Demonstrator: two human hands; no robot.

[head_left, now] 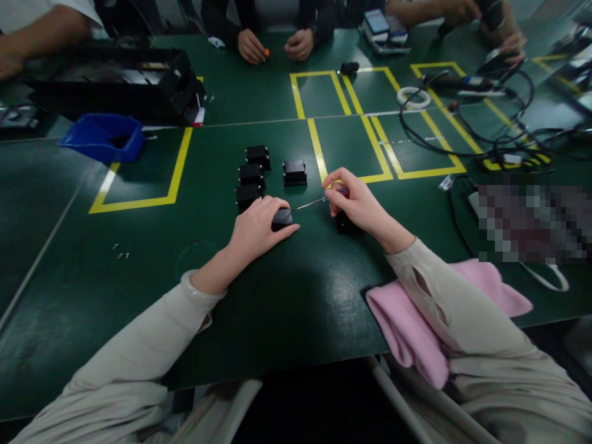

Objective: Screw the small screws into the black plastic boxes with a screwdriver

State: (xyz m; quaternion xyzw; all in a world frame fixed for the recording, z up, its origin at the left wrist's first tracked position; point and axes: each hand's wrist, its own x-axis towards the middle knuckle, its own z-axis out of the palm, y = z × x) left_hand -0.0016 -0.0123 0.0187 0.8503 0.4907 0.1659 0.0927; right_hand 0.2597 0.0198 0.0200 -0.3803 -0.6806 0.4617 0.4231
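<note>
My left hand [259, 225] grips a small black box [282, 218] on the green table, thumb along its near side. In my right hand [351, 200] is a screwdriver [311, 204], held by its dark handle. Its thin metal shaft points left, and the tip meets the right end of the box. Several similar black boxes [251, 176] stand in a column just beyond my left hand. Another black box [295, 172] sits apart, between and beyond my hands. A further dark block [346, 224] is partly hidden under my right hand.
Small screws [123, 254] lie at the left. A blue scoop bin [108, 137] and a long black housing [115, 83] stand at the far left. Cables [462, 148] and a white tape ring [413, 97] are at right. A pink cloth [411, 327] lies under my right sleeve. Co-workers' hands [275, 46] rest across the table.
</note>
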